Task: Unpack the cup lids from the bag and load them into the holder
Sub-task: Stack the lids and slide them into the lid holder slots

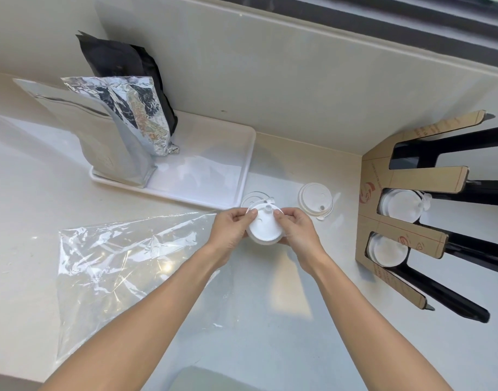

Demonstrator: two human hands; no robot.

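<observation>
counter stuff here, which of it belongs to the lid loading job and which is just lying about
Part of the job:
- stack of lids held by left hand and right hand
- loose lid on the counter
- clear lid behind the stack
- plastic bag
- holder

Lying about:
- foil pouches
- black pouch
- white tray

Foil pouches [134, 122] on white tray [214, 176]

Pale counter [270, 320]: white tray [249, 153] at back, empty clear bag [115, 266] spread flat at left, two loose lids [315, 201] near middle, cardboard holder [383, 170] at right.
</observation>
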